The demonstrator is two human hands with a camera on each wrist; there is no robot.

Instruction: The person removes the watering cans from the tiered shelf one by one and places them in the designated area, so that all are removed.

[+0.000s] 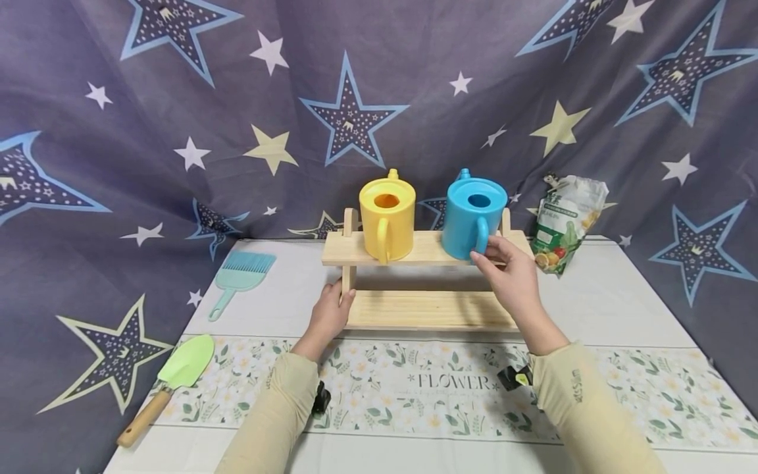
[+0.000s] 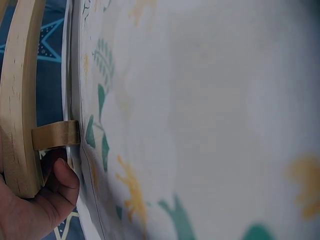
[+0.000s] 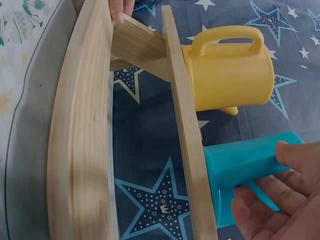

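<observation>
A two-tier wooden shelf (image 1: 432, 309) stands on the table, its upper board (image 1: 428, 249) bearing two plastic watering cans. The yellow watering can (image 1: 404, 227) is upright on the left half, handle toward me. Upright on the right half is the blue watering can (image 1: 458, 227). My right hand (image 1: 516, 280) holds the blue can by its handle; in the right wrist view the thumb (image 3: 289, 154) lies along it with the fingers curled below. My left hand (image 1: 328, 315) grips the shelf's left end at the lower board (image 2: 20, 115), fingers partly hidden behind the wood.
Left of the shelf lies a teal brush (image 1: 239, 276), with a green trowel (image 1: 188, 362) nearer me on the table's left edge. A printed bag (image 1: 562, 227) leans at the back right. A star-patterned curtain (image 1: 349, 39) hangs behind the table, which has a floral cloth (image 1: 426, 415).
</observation>
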